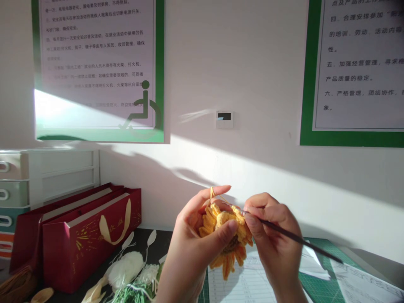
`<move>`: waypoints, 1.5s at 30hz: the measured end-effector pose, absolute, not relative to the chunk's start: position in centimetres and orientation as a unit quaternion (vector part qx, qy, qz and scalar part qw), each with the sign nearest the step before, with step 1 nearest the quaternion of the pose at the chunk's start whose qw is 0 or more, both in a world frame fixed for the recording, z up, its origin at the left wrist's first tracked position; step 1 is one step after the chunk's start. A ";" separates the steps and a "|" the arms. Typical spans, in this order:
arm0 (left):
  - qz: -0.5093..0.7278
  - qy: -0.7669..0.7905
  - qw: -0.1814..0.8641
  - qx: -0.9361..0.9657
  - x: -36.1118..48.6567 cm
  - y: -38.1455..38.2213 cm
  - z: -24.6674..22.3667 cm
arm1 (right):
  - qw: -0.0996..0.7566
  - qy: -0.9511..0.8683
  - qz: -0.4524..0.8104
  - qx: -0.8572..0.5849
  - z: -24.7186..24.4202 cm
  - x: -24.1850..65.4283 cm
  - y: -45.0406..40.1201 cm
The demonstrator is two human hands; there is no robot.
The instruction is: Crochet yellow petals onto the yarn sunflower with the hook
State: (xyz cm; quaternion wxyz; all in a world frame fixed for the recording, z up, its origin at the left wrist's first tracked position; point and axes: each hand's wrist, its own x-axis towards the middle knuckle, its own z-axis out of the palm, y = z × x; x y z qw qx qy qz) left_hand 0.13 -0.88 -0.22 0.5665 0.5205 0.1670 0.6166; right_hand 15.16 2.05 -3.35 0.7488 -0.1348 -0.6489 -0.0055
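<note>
A yellow crocheted flower (232,260) with layered petals and a brownish centre is pinched in my left hand (197,240), the thumb lying across its front. Yellow yarn (212,192) loops around my raised left index finger and runs to the petals. My right hand (274,235) grips a dark-handled crochet hook (299,240) between thumb and fingers. The hook's tip meets the flower's upper edge, where yarn and petals partly hide it. The handle slants down to the right.
Red gift bags (91,240) stand at the left beside a drawer unit (63,168). White and green yarn (132,290) lies in front of them. Printed papers (233,286) rest on a green cutting mat (318,288). A white wall with framed posters and a thermostat (224,120) rises behind.
</note>
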 end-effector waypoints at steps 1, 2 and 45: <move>0.622 0.168 0.566 0.514 0.3 -0.9 -0.3 | 0.734 -0.658 -0.091 -0.142 -3.7 15.4 2.1; 0.624 0.164 0.574 0.504 0.4 -0.9 -0.3 | 0.715 -0.665 -0.160 -0.146 -4.1 15.6 2.1; 0.618 0.197 0.527 0.548 0.4 -0.7 -0.1 | 0.797 -0.514 0.251 -0.197 -3.2 14.4 2.3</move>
